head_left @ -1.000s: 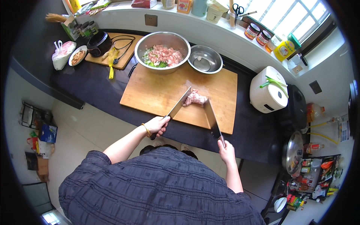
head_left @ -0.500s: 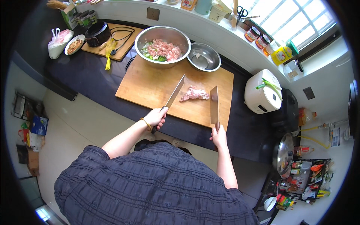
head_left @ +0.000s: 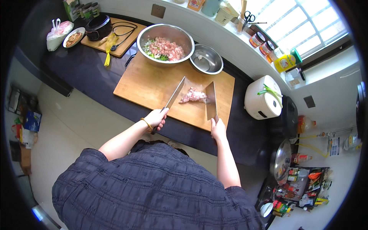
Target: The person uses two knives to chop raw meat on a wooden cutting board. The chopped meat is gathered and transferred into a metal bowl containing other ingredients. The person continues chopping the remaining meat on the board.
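Note:
A small heap of chopped pink meat lies on the wooden cutting board. My left hand is closed round the handle of one cleaver, its blade to the left of the meat and apart from it. In my right hand is a second cleaver, whose broad blade stands at the heap's right edge. Behind the meat, a large steel bowl holds minced meat and chopped greens. Beside it is a smaller steel bowl with a little scrap in it.
A white rice cooker with green onion on its lid stands right of the board. At the back left are a black pot, a plate of food and a white bag. Jars line the windowsill.
The right cleaver has come left to the heap's edge, its broad face more turned to view. The left cleaver stays left of the meat. The whole view has shifted slightly.

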The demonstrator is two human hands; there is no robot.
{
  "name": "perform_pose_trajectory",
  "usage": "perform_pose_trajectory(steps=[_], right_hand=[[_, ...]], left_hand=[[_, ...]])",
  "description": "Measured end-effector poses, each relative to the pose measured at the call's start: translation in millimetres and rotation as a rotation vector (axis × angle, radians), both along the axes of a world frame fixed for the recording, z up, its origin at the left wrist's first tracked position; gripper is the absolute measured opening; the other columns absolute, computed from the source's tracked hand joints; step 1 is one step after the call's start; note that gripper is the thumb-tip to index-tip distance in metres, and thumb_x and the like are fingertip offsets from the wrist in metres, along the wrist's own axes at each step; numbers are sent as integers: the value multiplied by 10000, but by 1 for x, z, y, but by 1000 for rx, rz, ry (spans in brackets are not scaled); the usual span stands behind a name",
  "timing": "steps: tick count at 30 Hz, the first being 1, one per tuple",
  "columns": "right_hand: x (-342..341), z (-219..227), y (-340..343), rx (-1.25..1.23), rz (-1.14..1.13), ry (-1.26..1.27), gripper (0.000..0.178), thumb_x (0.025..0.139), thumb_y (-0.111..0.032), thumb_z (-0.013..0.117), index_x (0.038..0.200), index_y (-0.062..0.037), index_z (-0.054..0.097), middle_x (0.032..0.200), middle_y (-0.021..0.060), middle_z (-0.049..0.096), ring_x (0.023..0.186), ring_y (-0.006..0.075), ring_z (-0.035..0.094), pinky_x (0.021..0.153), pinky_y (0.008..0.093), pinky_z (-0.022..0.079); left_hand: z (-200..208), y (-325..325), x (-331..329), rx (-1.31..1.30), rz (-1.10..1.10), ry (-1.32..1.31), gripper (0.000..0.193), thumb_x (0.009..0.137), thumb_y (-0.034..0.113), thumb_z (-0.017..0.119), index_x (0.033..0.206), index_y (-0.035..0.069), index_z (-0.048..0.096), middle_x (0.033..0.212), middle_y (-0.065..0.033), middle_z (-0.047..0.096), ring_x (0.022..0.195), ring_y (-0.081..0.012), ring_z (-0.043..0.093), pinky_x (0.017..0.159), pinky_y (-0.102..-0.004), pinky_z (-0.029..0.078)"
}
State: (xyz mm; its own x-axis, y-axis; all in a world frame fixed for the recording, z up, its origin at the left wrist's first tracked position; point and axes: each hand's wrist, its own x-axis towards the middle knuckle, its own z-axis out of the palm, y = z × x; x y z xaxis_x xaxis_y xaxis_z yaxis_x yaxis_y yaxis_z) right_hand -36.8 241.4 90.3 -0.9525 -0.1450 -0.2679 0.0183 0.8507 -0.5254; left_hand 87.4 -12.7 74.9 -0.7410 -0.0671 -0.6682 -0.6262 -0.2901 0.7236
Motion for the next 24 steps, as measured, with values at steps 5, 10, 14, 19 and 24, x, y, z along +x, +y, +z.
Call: perform_pose_trajectory(steps=[5, 10, 14, 19, 24], right_hand=[[10, 0, -6, -48, 79, 374, 294, 870, -270, 452, 932, 17, 437, 736, 276, 568, 720, 433, 557, 633, 479, 443], [-12, -18, 3, 40, 99, 103, 311, 851, -273, 482, 883, 36, 464, 763, 288, 564, 735, 427, 560, 641, 471, 443], [-2, -24, 7, 52, 85, 248, 332, 849, -286, 484, 905, 39, 456, 791, 297, 560, 777, 431, 552, 678, 470, 438], [-14, -16, 12, -11, 57, 79, 341, 851, -296, 479, 921, 37, 465, 827, 285, 568, 811, 442, 545, 697, 466, 437], [-3, 6, -7, 20, 21, -57, 329, 860, -287, 466, 872, 41, 457, 738, 252, 576, 668, 409, 568, 604, 440, 455]], left_hand=[[-3, 1, 1, 9, -6, -11, 373, 870, 442, 412, 718, 101, 401, 514, 8, 394, 387, -74, 361, 346, -221, 333], [0, 1, -1, 37, 10, -20, 376, 870, 442, 413, 716, 100, 398, 523, 6, 397, 382, -70, 350, 342, -220, 330], [-4, 0, -1, 25, -1, -15, 375, 873, 441, 409, 716, 100, 399, 528, 7, 395, 383, -69, 347, 339, -215, 327], [-4, -2, -2, 38, 3, -20, 380, 873, 446, 407, 716, 100, 401, 528, 9, 395, 384, -72, 348, 338, -216, 329], [-9, -2, -3, 28, 7, -5, 382, 872, 450, 409, 715, 102, 399, 526, 6, 392, 382, -72, 346, 336, -218, 332]])
